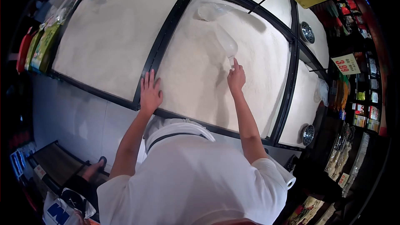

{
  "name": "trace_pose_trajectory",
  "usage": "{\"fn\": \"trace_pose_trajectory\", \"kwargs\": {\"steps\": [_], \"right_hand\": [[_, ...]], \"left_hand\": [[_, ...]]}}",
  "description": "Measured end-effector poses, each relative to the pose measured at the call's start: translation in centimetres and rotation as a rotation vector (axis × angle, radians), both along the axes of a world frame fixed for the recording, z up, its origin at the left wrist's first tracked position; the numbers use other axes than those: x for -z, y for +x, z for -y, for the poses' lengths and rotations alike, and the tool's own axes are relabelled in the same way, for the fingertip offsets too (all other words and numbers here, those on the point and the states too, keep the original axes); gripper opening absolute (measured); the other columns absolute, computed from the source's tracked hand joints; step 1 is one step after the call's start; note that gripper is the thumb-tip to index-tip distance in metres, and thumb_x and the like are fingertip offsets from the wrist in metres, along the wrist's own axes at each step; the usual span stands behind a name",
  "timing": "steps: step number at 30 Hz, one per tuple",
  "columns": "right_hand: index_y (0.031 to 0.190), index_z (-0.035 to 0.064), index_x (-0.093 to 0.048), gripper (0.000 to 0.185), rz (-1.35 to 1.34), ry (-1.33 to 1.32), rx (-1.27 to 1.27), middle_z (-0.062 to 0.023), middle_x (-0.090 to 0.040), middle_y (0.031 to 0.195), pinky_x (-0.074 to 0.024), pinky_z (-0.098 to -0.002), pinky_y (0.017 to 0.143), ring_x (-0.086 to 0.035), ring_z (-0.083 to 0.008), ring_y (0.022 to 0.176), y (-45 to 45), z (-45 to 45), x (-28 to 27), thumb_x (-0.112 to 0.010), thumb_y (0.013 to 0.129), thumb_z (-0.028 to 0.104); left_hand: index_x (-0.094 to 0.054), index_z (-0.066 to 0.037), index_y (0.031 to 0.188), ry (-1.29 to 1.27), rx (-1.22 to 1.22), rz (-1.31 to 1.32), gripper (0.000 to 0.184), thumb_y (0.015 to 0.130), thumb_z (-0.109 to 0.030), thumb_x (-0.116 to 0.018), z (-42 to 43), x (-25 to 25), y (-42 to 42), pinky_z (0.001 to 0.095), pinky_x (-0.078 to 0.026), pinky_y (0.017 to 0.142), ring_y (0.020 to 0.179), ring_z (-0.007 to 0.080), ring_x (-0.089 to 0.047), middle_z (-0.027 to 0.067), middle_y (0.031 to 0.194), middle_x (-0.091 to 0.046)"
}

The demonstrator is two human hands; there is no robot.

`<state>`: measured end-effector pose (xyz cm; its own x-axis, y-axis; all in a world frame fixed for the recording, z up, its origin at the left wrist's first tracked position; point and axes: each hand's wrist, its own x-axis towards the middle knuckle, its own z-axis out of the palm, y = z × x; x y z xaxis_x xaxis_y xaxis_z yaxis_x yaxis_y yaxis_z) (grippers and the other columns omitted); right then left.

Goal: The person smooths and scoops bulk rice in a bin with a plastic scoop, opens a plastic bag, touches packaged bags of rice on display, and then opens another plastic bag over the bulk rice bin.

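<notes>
My right hand (236, 78) is closed round the handle of a clear plastic scoop (227, 43), whose bowl points up and to the left over the white grains (187, 71) in the middle bin. Farther back in that bin lies another clear scoop or plastic piece (210, 11), partly sunk in the grains. My left hand (150, 91) rests with fingers spread on the dark divider (160, 43) near the bin's front corner, holding nothing.
Bins of white grains (112, 33) adjoin on the left, back and right. Metal bowls (307, 32) stand in the right bins. Price signs (345, 64) stick up there. Green bags (45, 48) hang at left. A person's foot (101, 162) shows at lower left.
</notes>
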<state>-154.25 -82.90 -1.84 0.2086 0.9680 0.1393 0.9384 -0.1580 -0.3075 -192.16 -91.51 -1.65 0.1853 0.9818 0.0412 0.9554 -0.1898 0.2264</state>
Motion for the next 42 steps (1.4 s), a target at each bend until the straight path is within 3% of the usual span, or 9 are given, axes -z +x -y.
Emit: {"fn": "trace_pose_trajectory", "kwargs": {"steps": [7,15,20,29,35,42], "right_hand": [[0.138,0.0212,-0.053,0.062,0.196,-0.003,0.059,-0.0109,-0.061,0.096,-0.0516,-0.0445,0.072,-0.063,-0.0306,0.088,3.5,-9.3,1.4,-0.063,0.08,0.004],[0.138,0.0175,-0.055,0.063,0.174,0.017,-0.116,-0.0094,-0.061,0.099,-0.049,-0.0418,0.073,-0.062,-0.0297,0.088,-0.6,-5.1,3.2,-0.059,0.079,-0.002],[0.138,0.0214,-0.055,0.065,0.165,0.096,-0.365,-0.0067,-0.06,0.097,-0.0458,-0.0393,0.072,-0.06,-0.0268,0.086,-2.6,-2.9,1.7,-0.057,0.078,-0.004],[0.139,0.0193,-0.054,0.063,0.168,0.054,-0.254,-0.0071,-0.06,0.096,-0.046,-0.0397,0.073,-0.059,-0.0264,0.085,-4.8,-8.3,2.3,-0.056,0.08,-0.003],[0.141,0.02,-0.052,0.065,0.163,0.044,-0.468,-0.0067,-0.062,0.101,-0.0486,-0.0398,0.075,-0.061,-0.0261,0.088,-5.9,-1.2,2.8,-0.057,0.08,-0.002],[0.141,0.021,-0.053,0.066,0.099,-0.057,-0.537,-0.0064,-0.061,0.103,-0.0456,-0.0375,0.075,-0.06,-0.0239,0.089,-5.7,10.6,-0.1,-0.056,0.08,-0.001]], "left_hand": [[-0.057,-0.005,0.132,0.012,-0.012,0.023,0.051,0.083,-0.019,-0.06,0.0,0.5,-0.1,0.0516,-0.019,0.121,0.15,0.0345,-0.017,0.0156,0.163,-0.017],[-0.058,-0.005,0.129,-0.001,-0.021,0.03,0.05,0.082,-0.019,-0.061,-0.1,0.3,0.0,0.0515,-0.019,0.12,0.15,0.0344,-0.017,0.0151,0.163,-0.018],[-0.059,-0.005,0.128,0.015,-0.011,0.036,0.049,0.081,-0.019,-0.06,-0.2,0.6,-0.1,0.052,-0.019,0.12,0.15,0.0347,-0.017,0.0151,0.163,-0.018],[-0.06,-0.005,0.126,0.052,-0.01,0.054,0.049,0.08,-0.018,-0.062,-0.1,0.9,-0.1,0.0544,-0.021,0.118,0.148,0.0384,-0.022,0.0184,0.161,-0.023],[-0.058,-0.004,0.129,0.043,-0.002,0.033,0.051,0.08,-0.019,-0.062,-0.1,0.7,-0.1,0.0542,-0.021,0.118,0.148,0.0388,-0.022,0.019,0.161,-0.022],[-0.055,-0.005,0.133,0.062,0.007,0.01,0.054,0.081,-0.02,-0.062,0.1,0.9,-0.2,0.0534,-0.021,0.119,0.148,0.0384,-0.021,0.0189,0.161,-0.021]]}}
